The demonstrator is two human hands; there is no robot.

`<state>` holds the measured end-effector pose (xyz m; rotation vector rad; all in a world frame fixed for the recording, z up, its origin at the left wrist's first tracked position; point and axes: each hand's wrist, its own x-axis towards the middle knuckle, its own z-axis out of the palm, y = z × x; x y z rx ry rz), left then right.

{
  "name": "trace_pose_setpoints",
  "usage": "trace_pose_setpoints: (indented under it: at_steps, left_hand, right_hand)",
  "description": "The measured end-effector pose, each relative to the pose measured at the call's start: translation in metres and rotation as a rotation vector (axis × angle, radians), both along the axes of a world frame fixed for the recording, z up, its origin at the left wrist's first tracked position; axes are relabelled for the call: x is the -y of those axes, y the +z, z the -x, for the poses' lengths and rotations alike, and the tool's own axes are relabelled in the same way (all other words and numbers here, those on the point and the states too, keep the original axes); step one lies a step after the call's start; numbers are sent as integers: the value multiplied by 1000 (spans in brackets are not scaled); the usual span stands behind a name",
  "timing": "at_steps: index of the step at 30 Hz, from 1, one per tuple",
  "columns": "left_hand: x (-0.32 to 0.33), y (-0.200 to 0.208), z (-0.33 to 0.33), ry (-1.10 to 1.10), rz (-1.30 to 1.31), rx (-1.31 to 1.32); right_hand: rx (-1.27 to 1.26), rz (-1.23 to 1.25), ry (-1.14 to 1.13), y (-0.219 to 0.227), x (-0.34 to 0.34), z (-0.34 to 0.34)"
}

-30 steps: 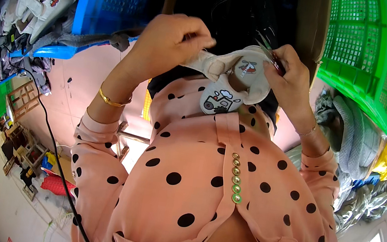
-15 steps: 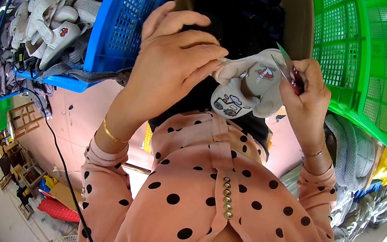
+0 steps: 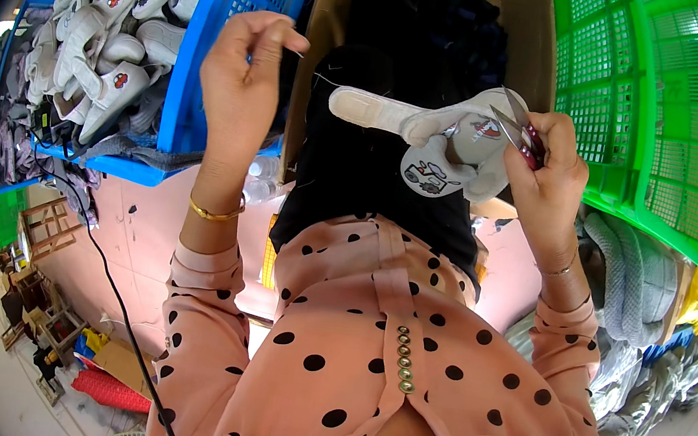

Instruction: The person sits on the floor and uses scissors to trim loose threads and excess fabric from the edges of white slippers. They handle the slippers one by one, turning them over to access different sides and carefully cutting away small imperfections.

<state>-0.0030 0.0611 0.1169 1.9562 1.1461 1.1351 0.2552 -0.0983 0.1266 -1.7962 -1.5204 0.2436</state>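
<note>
My right hand (image 3: pixel 553 174) grips a pair of scissors (image 3: pixel 522 132) with dark red handles, its blades apart and pointing up and left. The same hand holds a pale grey fabric shoe upper (image 3: pixel 487 173) with a small printed vehicle picture on its rounded flap. From the upper a light strap (image 3: pixel 370 111) stretches left, its end free. My left hand (image 3: pixel 244 86) is raised beside the blue crate, thumb and forefinger pinched together on a fine white thread (image 3: pixel 322 78) that runs toward the strap's end.
A cardboard box (image 3: pixel 541 44) holding dark material stands ahead, behind my black-clad lap. At left, a blue crate (image 3: pixel 241 2) stands by a heap of pale shoe uppers (image 3: pixel 120 39). A green crate (image 3: pixel 650 109) leans at right, above grey padded fabric (image 3: pixel 628 266). A black cable (image 3: pixel 112 287) hangs at lower left.
My left hand has let go of the strap and drawn back left, pulling at a thread. The strap now lies extended, and the scissors' blades have turned slightly in my right hand.
</note>
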Motion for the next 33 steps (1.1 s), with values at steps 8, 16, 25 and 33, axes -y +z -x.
trace_pose_setpoints:
  at_steps: [8,16,25,33]
  left_hand:
    - [9,12,-12,-172,-67,68]
    - [5,3,-69,-263,427,353]
    - [-46,-24,-66,38,-275,-525]
    - [18,13,-136,-390,-262,5]
  right_hand:
    - [-67,-18,-118,6,3,-16]
    - [-62,-23,-175,15,5,-33]
    - [-342,-128,-239,12,-9,-69]
    - [-443,-214,-225,6,-24,-65]
